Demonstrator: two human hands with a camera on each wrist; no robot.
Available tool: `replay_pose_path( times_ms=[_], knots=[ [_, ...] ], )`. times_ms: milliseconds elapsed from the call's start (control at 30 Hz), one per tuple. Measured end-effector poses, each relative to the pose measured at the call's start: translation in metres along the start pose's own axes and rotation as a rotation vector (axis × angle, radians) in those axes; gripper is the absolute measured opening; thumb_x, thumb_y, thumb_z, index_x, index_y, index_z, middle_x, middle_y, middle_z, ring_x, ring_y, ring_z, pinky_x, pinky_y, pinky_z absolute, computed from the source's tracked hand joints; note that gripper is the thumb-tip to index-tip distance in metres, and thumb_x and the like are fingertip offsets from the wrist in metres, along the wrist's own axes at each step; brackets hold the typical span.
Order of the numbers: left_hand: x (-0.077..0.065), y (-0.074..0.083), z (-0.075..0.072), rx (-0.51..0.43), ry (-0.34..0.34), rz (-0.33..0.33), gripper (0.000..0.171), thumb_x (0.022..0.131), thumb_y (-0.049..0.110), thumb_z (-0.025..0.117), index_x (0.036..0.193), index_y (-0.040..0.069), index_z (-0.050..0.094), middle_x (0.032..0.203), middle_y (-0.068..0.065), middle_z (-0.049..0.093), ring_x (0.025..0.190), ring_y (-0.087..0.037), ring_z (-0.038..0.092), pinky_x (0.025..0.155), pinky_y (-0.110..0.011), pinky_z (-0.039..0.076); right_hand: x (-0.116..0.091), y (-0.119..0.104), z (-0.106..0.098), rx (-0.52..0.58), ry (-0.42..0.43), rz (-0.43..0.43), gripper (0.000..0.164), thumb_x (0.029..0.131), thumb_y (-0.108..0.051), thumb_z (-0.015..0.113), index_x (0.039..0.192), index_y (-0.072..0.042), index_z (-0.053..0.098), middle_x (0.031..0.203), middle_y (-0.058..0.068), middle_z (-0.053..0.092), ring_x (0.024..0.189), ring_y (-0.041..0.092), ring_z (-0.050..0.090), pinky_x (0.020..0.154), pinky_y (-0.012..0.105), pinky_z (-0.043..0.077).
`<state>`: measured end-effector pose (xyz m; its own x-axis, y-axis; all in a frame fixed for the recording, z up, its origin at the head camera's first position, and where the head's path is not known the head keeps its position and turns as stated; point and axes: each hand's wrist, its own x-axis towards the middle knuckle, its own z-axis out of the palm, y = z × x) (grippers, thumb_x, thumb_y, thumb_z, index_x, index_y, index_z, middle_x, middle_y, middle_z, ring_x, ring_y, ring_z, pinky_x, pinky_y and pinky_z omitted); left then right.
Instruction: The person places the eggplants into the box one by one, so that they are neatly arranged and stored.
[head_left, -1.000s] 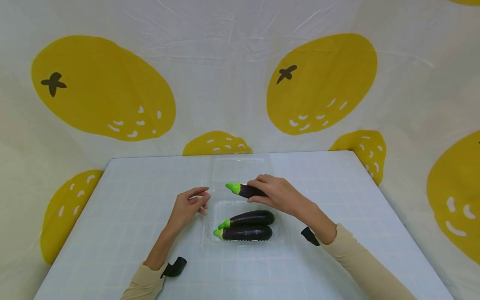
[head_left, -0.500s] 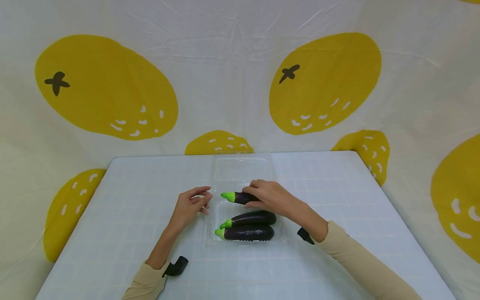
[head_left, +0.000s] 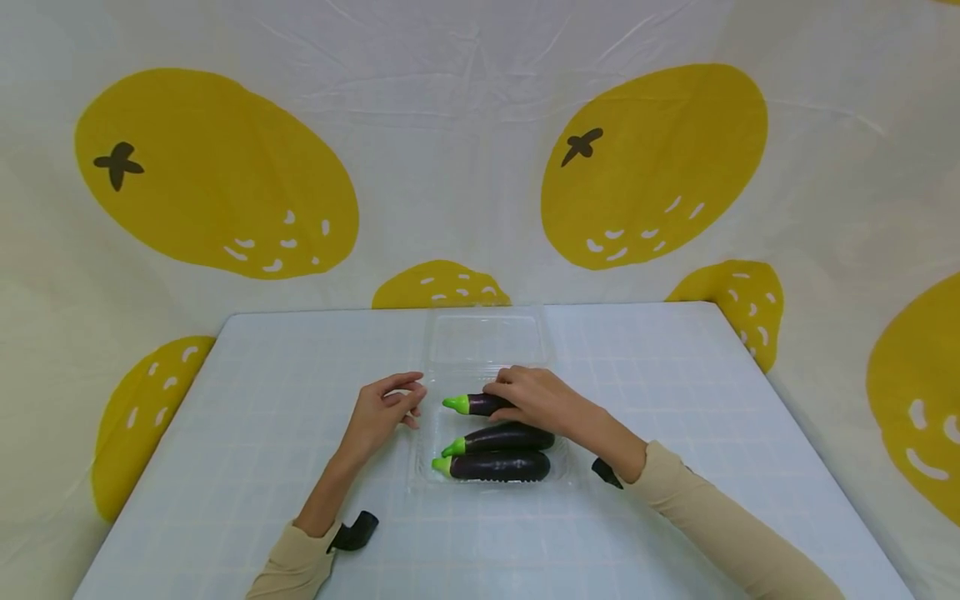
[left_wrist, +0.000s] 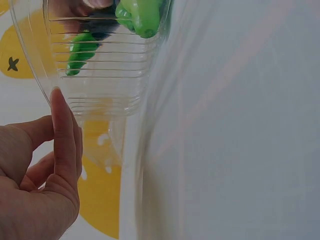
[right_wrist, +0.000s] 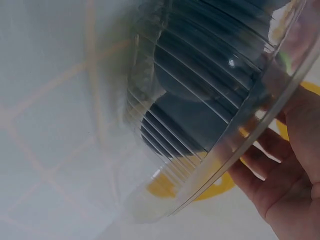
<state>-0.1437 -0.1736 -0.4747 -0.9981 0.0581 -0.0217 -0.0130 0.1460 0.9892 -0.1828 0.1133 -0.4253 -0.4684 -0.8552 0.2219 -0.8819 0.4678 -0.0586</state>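
In the head view, my right hand grips an eggplant with a bright green stem, from above, at the back of a clear plastic container. Its far end is hidden under the hand. Two more eggplants lie side by side in front of it: a middle one and a front one, stems to the left. My left hand is at the container's left side, fingers loosely bent and holding nothing. In the left wrist view a fingertip meets the clear rim. The right wrist view shows dark eggplants through the ribbed wall.
The container's clear lid lies folded back behind it, towards the table's far edge. A pale checked cloth covers the table. Behind stands a white curtain with big yellow fruit prints. Black wrist mounts stick out from both sleeves.
My right hand has brought its eggplant down and towards me, from above the container's back edge to behind the middle eggplant. The left hand stays by the rim.
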Motion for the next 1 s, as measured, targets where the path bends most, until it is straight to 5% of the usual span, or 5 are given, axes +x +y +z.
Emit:
replay_pose_path(
  times_ms=[300,667,1000],
  knots=[
    [-0.001,0.001,0.0,-0.001,0.001,-0.015,0.04,0.098,0.016,0.073,0.133,-0.003,0.065,0.111,-0.023,0.066,0.072,-0.025,0.066,0.065,-0.028,0.061,0.001,-0.003,0.0,0.066,-0.048,0.068,0.032,0.093,-0.033,0.078,0.109,-0.008,0.065,0.092,0.002,0.067,0.076,0.015,0.057,0.065,0.027,0.051],
    [-0.001,0.0,-0.001,-0.019,-0.012,0.001,0.04,0.097,0.015,0.073,0.132,-0.005,0.064,0.11,-0.024,0.066,0.068,-0.019,0.065,0.064,-0.028,0.062,-0.001,-0.005,0.001,0.1,-0.113,0.069,0.018,0.1,-0.021,0.07,0.112,-0.008,0.072,0.107,0.005,0.069,0.094,0.018,0.064,0.077,0.029,0.057],
    [-0.002,0.003,0.0,-0.001,-0.013,-0.008,0.041,0.098,0.015,0.072,0.133,-0.005,0.063,0.111,-0.025,0.066,0.069,-0.019,0.066,0.065,-0.027,0.061,-0.014,0.003,-0.001,0.16,-0.036,0.091,0.019,0.099,-0.018,0.071,0.114,-0.007,0.072,0.108,0.004,0.069,0.095,0.016,0.063,0.08,0.028,0.057]
  ],
)
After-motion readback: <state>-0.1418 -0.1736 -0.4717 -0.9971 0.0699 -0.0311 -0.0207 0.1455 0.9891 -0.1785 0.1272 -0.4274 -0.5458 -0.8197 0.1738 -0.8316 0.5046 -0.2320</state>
